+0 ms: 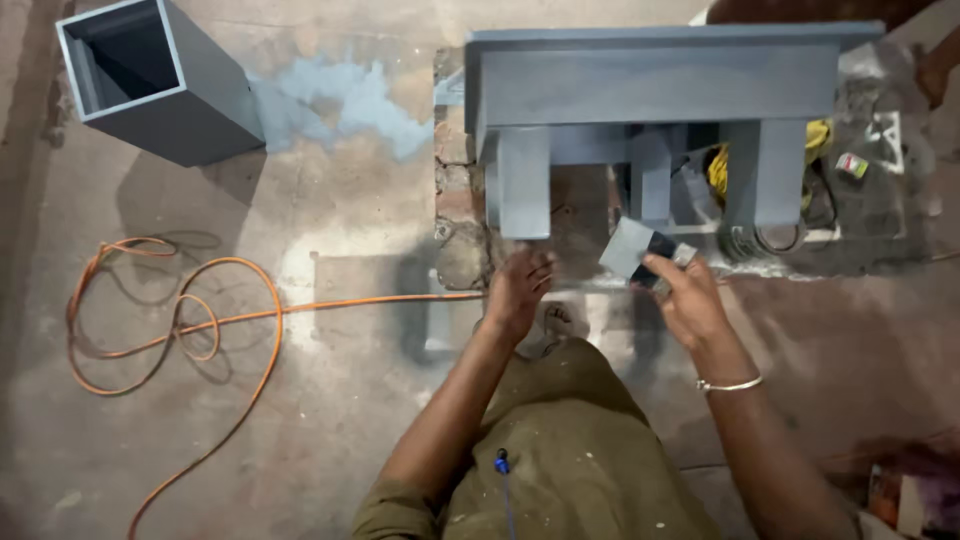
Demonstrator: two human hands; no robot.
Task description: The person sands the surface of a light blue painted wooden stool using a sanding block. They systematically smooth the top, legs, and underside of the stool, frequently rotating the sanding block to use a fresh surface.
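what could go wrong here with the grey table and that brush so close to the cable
1. The right hand holds a flat brush beside the grey table; its surface looks freshly coated, so a sleeve or the left hand near the leg may smudge it.
2. The orange cable loops across the floor towards the person: a likely trip or snag.

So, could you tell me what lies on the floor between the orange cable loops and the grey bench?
In the head view, only bare concrete floor with a grey paint patch lies between the orange cable and the grey bench.
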